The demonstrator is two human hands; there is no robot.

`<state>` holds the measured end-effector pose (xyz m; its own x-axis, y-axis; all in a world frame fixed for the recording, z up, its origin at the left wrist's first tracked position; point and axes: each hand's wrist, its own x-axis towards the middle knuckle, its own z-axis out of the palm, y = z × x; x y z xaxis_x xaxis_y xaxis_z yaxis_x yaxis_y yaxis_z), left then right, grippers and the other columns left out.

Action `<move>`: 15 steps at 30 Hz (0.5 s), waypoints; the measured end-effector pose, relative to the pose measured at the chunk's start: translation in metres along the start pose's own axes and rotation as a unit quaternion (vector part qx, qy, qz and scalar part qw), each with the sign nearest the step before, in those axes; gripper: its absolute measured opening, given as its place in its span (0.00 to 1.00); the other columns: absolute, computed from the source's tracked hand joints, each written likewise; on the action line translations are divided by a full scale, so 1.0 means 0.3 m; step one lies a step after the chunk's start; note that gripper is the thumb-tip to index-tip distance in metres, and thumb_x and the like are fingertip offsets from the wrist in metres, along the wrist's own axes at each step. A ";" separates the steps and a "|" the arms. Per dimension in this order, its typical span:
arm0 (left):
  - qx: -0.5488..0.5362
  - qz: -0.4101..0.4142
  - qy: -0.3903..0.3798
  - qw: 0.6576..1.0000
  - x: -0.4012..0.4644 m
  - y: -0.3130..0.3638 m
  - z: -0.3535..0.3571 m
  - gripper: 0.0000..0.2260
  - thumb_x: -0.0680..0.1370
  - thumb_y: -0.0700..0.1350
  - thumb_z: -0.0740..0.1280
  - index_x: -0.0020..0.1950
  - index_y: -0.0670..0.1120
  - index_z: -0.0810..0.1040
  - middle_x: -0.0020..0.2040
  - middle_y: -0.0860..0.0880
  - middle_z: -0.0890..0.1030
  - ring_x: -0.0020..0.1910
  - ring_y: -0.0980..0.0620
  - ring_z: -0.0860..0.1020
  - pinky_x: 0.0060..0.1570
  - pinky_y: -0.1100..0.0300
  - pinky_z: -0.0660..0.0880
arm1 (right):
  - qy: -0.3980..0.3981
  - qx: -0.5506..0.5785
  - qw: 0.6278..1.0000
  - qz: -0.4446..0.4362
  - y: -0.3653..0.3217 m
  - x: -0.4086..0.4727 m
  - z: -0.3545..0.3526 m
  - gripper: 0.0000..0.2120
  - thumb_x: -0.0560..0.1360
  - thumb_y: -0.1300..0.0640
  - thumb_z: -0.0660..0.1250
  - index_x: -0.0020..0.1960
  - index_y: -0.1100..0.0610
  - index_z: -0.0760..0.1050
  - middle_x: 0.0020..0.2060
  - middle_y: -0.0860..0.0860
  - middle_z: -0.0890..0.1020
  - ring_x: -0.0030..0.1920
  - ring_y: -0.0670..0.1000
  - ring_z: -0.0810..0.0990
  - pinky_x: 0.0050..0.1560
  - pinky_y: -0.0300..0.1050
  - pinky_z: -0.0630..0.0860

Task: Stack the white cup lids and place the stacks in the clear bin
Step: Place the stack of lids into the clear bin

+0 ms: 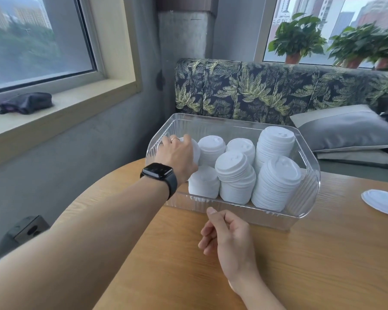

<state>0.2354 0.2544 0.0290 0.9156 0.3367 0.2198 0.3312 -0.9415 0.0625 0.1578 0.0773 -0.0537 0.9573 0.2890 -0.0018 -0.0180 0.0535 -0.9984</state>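
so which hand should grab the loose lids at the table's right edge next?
Right, probably. The right hand rests loosely curled and empty on the table, nearer the loose lids. The left hand is inside the clear bin, on a lid stack at its far left.

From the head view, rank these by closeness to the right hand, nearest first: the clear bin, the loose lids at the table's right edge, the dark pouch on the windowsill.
Measured from the right hand:
1. Clear bin: its front wall sits just beyond the thumb.
2. Loose lids: far right on the table.
3. Dark pouch: far left, up on the windowsill.
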 end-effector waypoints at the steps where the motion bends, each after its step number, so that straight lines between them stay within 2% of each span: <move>1: 0.012 0.001 -0.005 1.000 0.004 0.001 -0.011 0.19 0.78 0.47 0.69 0.65 0.41 0.70 0.61 0.37 0.76 0.63 0.36 0.71 0.53 0.50 0.70 | -0.001 0.001 1.000 0.000 -0.001 -0.001 0.000 0.18 0.82 0.54 0.68 0.38 0.65 0.77 0.30 0.56 0.80 0.29 0.56 0.80 0.27 0.47 0.74; 6: 0.111 0.008 -0.022 0.994 0.016 0.006 -0.020 0.18 0.80 0.51 0.64 0.64 0.40 0.70 0.62 0.38 0.77 0.64 0.39 0.72 0.60 0.50 0.72 | -0.003 0.005 1.000 0.001 -0.001 -0.005 0.000 0.18 0.82 0.53 0.68 0.38 0.65 0.77 0.31 0.55 0.80 0.29 0.56 0.80 0.27 0.46 0.74; 8: 0.146 0.009 -0.014 0.989 0.018 0.006 0.005 0.23 0.82 0.52 0.60 0.70 0.37 0.67 0.67 0.37 0.74 0.66 0.38 0.71 0.63 0.48 0.71 | -0.003 0.006 1.000 0.001 -0.001 -0.006 0.000 0.19 0.81 0.53 0.68 0.38 0.66 0.77 0.30 0.55 0.80 0.29 0.56 0.80 0.27 0.46 0.73; 10: 0.177 0.023 -0.009 0.984 0.022 0.003 0.027 0.29 0.83 0.52 0.57 0.77 0.34 0.59 0.72 0.36 0.68 0.69 0.37 0.69 0.66 0.47 0.69 | -0.004 0.005 1.000 0.001 -0.001 -0.007 -0.001 0.19 0.82 0.53 0.68 0.38 0.66 0.76 0.30 0.55 0.80 0.29 0.55 0.80 0.27 0.46 0.73; 13: 0.175 0.048 -0.011 0.983 0.036 -0.011 0.038 0.30 0.85 0.52 0.56 0.80 0.33 0.54 0.75 0.36 0.66 0.71 0.38 0.67 0.69 0.47 0.67 | -0.009 0.001 1.000 0.000 -0.004 -0.009 0.000 0.19 0.82 0.53 0.68 0.38 0.65 0.77 0.31 0.54 0.80 0.29 0.55 0.80 0.28 0.46 0.74; 15: 0.152 0.058 -0.017 0.987 0.054 -0.025 0.038 0.28 0.86 0.53 0.58 0.78 0.36 0.58 0.74 0.37 0.67 0.71 0.38 0.68 0.70 0.48 0.67 | -0.012 -0.001 1.000 -0.001 -0.006 -0.009 0.000 0.19 0.81 0.52 0.68 0.39 0.65 0.77 0.31 0.54 0.80 0.29 0.55 0.80 0.28 0.46 0.74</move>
<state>0.2505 0.2670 0.0210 0.9565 0.2330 0.1754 0.2730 -0.9269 -0.2576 0.1552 0.0764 -0.0520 0.9504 0.3111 0.0007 -0.0163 0.0519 -0.9985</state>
